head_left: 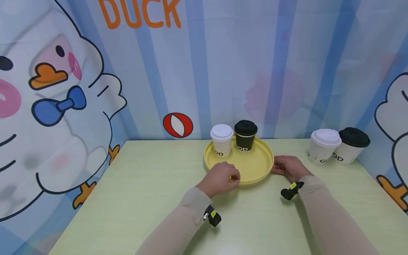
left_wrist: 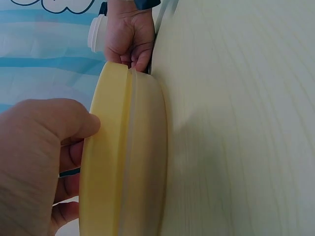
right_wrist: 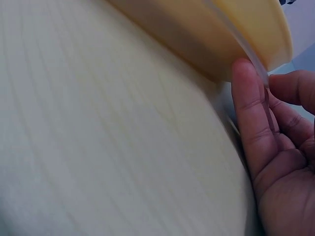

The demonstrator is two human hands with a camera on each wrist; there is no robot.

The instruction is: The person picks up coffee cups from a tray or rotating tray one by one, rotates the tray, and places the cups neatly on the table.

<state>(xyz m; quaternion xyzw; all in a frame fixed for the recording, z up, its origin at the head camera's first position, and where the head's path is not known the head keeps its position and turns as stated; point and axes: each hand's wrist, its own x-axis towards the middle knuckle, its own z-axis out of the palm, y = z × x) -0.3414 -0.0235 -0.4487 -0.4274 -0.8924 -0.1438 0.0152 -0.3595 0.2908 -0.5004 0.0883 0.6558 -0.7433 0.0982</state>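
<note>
A round yellow tray (head_left: 255, 170) with a raised rim sits on the table, carrying a white paper cup with a white lid (head_left: 222, 140) and a black cup with a black lid (head_left: 245, 136). My left hand (head_left: 222, 178) holds the front rim: in the left wrist view the thumb tip overlaps its edge, and the other fingers curl behind it. At the tray's right side, my right hand (head_left: 290, 167) pinches the edge. The right wrist view shows a thumb and fingertip (right_wrist: 245, 73) at a translucent band (right_wrist: 231, 27) running around the tray's side.
Two more white paper cups stand at the right back of the table, one with a white lid (head_left: 323, 147) and one with a black lid (head_left: 350, 146). A printed cloth backdrop (head_left: 210, 71) rises behind the table (head_left: 153, 187). Each wrist wears a small black camera.
</note>
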